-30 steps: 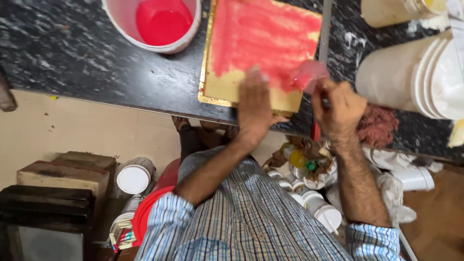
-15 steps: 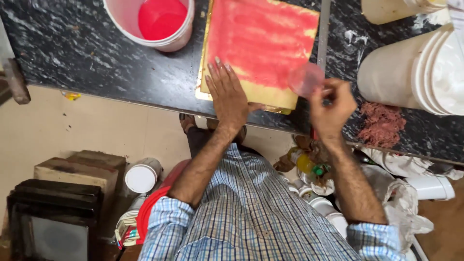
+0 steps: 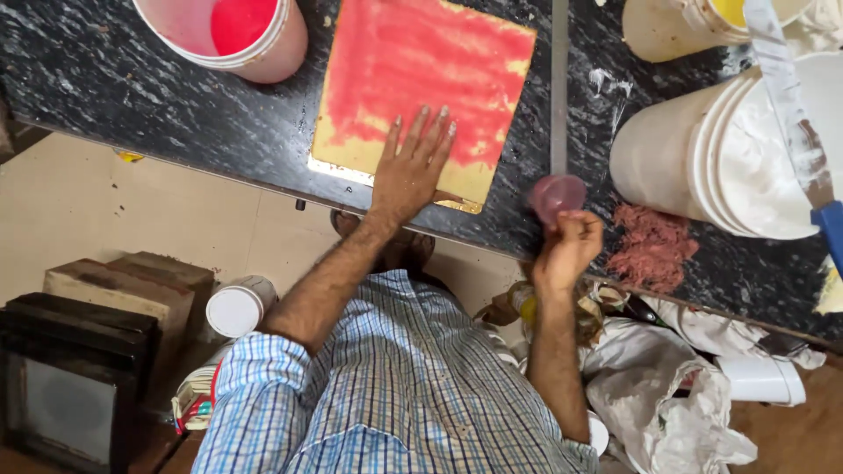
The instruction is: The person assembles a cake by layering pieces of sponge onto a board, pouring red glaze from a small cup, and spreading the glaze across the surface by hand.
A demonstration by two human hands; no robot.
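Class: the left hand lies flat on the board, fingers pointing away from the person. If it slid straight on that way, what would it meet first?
Probably only more red-coated board; the left hand has nothing else ahead in view.

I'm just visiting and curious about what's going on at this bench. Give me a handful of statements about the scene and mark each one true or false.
1. The left hand lies flat on the square board coated with red. True.
2. The right hand holds a hammer. False: it holds a small tool with a pinkish round end.
3. The bucket at upper left holds blue liquid. False: the liquid is red.
4. A clump of reddish fibrous material lies on the dark worktop. True.
5. The board is fully covered in red. False: yellowish patches show along its near edge.
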